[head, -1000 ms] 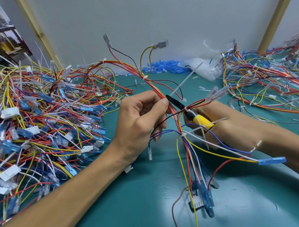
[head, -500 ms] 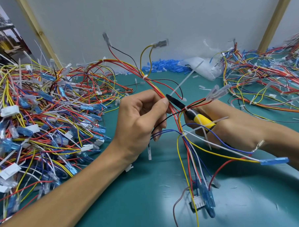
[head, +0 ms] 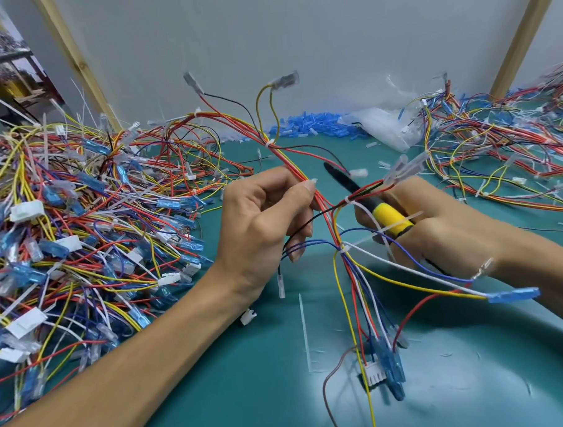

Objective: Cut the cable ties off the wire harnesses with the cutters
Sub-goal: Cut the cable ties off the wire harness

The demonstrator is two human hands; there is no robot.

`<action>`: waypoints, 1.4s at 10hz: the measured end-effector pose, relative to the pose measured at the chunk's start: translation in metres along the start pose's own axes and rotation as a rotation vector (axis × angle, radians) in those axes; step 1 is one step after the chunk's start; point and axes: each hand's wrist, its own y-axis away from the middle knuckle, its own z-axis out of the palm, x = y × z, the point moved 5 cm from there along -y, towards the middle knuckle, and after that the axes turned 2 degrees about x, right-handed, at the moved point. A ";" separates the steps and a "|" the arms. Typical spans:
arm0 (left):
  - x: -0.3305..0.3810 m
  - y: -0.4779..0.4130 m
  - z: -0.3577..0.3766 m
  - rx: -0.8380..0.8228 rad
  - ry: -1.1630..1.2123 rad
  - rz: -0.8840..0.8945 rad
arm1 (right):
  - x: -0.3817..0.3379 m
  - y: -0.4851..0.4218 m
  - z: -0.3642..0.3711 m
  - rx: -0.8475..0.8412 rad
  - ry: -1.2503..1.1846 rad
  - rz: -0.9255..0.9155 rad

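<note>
Head view, teal tabletop (head: 217, 393).

Left hand (head: 261, 220): thumb and forefinger pressed together, pinching the red and yellow strands of the wire harness (head: 335, 230) near the middle of the tabletop. Other fingers curled under, loosely touching the black and blue leads.

Right hand (head: 436, 235): closed around the cutters (head: 366, 200), yellow grip in the fist, black nose pointing up and left toward the far edge. Whether the cutter blades are apart or together: cannot tell, tip is dark and narrow.

Harness: held up off the surface between both hands. Upper branches rise toward the far edge and end in clear sleeved terminals. Lower branches fan down to a white connector (head: 374, 375) and blue terminals (head: 391, 366) lying on the tabletop near the near edge. One blue terminal (head: 512, 295) hangs out to the right below the right wrist.

Cable ties on the harness: one white cable tie (head: 343, 252) wraps the bundle just below the left fingertips; another at the branch crossing the cutter nose (head: 347, 199). A long white tie tail (head: 400, 224) lies across the yellow grip.

A loose cut tie strip (head: 304, 331) lies flat on the tabletop between the forearms.

Left edge: large heap of harnesses (head: 81, 228). Far right corner: second heap (head: 503, 145). Far edge: scattered blue sleeves (head: 311, 123) beside a clear plastic bag (head: 386, 124).
</note>
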 end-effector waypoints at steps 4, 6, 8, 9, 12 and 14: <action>-0.010 -0.009 -0.008 0.091 0.233 -0.158 | 0.001 0.002 -0.011 0.078 -0.078 0.098; -0.013 -0.020 -0.029 0.350 0.303 -0.284 | -0.001 0.005 -0.017 0.153 0.002 0.111; -0.017 -0.017 -0.021 0.209 0.206 -0.347 | 0.005 0.003 -0.012 0.152 0.158 0.165; -0.022 -0.015 -0.016 0.217 0.124 -0.365 | 0.011 0.002 -0.008 0.147 0.243 0.172; -0.007 -0.014 -0.008 0.018 -0.820 0.071 | 0.018 0.000 0.002 0.036 0.445 0.166; -0.016 -0.013 -0.006 -0.076 -0.878 0.041 | 0.018 0.005 -0.007 -0.052 0.576 0.144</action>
